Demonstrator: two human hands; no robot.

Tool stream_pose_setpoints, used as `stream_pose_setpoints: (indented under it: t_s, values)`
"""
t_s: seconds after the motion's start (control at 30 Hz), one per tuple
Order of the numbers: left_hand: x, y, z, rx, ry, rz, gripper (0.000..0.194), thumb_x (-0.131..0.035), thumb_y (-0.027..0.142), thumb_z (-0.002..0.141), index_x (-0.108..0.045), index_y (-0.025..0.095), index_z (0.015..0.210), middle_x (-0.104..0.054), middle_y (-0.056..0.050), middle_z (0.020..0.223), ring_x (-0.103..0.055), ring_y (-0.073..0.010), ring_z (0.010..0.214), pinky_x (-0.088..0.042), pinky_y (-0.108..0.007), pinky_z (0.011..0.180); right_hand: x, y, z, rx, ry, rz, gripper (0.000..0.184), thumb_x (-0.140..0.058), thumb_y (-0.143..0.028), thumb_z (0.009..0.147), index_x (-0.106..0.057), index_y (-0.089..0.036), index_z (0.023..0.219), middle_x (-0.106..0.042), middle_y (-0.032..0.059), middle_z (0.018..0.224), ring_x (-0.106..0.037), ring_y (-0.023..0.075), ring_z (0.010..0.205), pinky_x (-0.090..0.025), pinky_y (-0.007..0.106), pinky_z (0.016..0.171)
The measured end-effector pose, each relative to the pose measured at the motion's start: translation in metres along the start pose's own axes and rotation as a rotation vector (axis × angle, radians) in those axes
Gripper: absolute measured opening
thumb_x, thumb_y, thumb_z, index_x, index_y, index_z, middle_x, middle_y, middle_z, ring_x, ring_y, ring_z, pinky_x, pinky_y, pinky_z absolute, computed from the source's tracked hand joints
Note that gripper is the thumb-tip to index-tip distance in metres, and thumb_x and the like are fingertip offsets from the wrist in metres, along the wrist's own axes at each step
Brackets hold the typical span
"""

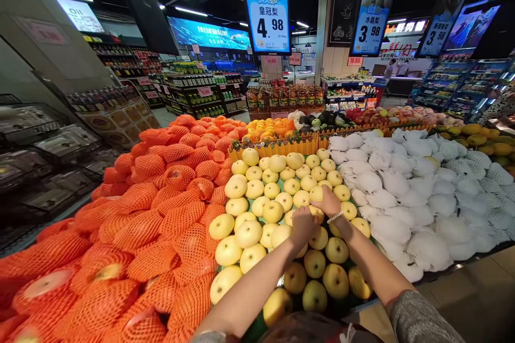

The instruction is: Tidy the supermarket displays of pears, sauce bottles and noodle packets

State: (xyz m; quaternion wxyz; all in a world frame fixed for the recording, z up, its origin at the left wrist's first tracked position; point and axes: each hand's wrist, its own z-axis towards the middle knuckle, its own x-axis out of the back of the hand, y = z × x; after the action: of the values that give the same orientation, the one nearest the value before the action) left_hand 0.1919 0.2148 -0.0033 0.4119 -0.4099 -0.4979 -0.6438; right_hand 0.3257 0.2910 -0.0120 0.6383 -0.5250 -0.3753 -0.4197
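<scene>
Rows of pale yellow pears [248, 233] lie on a green-lined display in front of me. My right hand [330, 202], with a beaded bracelet at the wrist, has its fingers around a yellow pear [317, 193] on the right side of the rows. Close beside it, a little nearer to me, my left hand [304, 225] is closed with its fingers curled down among the pears. The back of that hand hides what is in its fingers. Another pear [317, 215] shows between the two hands.
Fruit in orange foam nets [137, 228] is heaped on the left, fruit in white nets [428, 246] on the right. A low yellow picket fence [281, 148] edges the pears at the back, with oranges [269, 128] behind. A price screen [267, 10] hangs overhead.
</scene>
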Motion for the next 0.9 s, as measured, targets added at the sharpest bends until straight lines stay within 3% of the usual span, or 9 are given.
stream_pose_setpoints:
  t_s: [0.13, 0.27, 0.47, 0.6, 0.77, 0.9]
  values:
    - [-0.02, 0.013, 0.012, 0.099, -0.004, 0.054, 0.054, -0.068, 0.054, 0.081, -0.066, 0.005, 0.104, -0.067, -0.02, 0.096, -0.061, -0.0372, 0.094, -0.044, -0.048, 0.083, 0.0, 0.009, 0.006, 0.051, -0.012, 0.066, 0.06, -0.077, -0.058, 0.076, -0.048, -0.021, 0.112, -0.067, 0.0092, 0.107, -0.063, 0.0247, 0.094, -0.035, 0.03, 0.064]
    - [-0.027, 0.017, 0.014, 0.102, -0.007, 0.053, 0.069, -0.08, 0.053, 0.066, -0.064, 0.005, 0.113, -0.066, -0.02, 0.099, -0.059, -0.0382, 0.097, -0.043, -0.047, 0.084, 0.002, 0.012, 0.011, 0.048, -0.02, 0.118, 0.058, -0.077, -0.061, 0.074, -0.049, -0.024, 0.108, -0.068, 0.0067, 0.101, -0.064, 0.025, 0.091, -0.037, 0.03, 0.066]
    - [-0.022, 0.013, 0.013, 0.08, -0.008, -0.04, 0.063, -0.073, 0.045, 0.072, -0.059, 0.009, 0.122, -0.068, -0.017, 0.092, -0.064, -0.0345, 0.091, -0.044, -0.046, 0.085, 0.011, 0.01, 0.014, 0.022, -0.039, 0.171, 0.055, -0.077, -0.06, 0.072, -0.049, -0.027, 0.105, -0.068, 0.0032, 0.094, -0.066, 0.0251, 0.088, -0.042, 0.03, 0.068]
    - [-0.018, 0.008, 0.019, 0.091, -0.037, -0.145, 0.065, -0.073, 0.044, 0.07, -0.053, 0.016, 0.126, -0.07, -0.011, 0.091, -0.067, -0.0303, 0.083, -0.047, -0.039, 0.075, 0.012, 0.008, 0.013, 0.02, -0.046, 0.192, 0.054, -0.075, -0.06, 0.074, -0.048, -0.028, 0.108, -0.069, 0.0029, 0.098, -0.066, 0.0251, 0.091, -0.044, 0.03, 0.072]
    - [-0.016, 0.001, 0.019, 0.048, -0.021, -0.261, 0.068, -0.076, 0.033, 0.063, -0.05, 0.019, 0.123, -0.068, -0.011, 0.11, -0.067, -0.0266, 0.098, -0.05, -0.033, 0.081, 0.017, 0.007, 0.01, 0.025, -0.057, 0.195, 0.059, -0.076, -0.062, 0.075, -0.047, -0.024, 0.111, -0.07, 0.0065, 0.103, -0.066, 0.0265, 0.095, -0.044, 0.031, 0.074]
    - [-0.016, -0.004, 0.014, 0.009, 0.009, -0.318, 0.062, -0.073, 0.024, 0.062, -0.049, 0.018, 0.119, -0.066, -0.011, 0.11, -0.065, -0.0287, 0.103, -0.051, -0.034, 0.084, 0.027, 0.005, 0.005, 0.044, -0.06, 0.184, 0.058, -0.079, -0.061, 0.074, -0.049, -0.026, 0.108, -0.069, 0.0032, 0.104, -0.065, 0.0251, 0.095, -0.046, 0.031, 0.076]
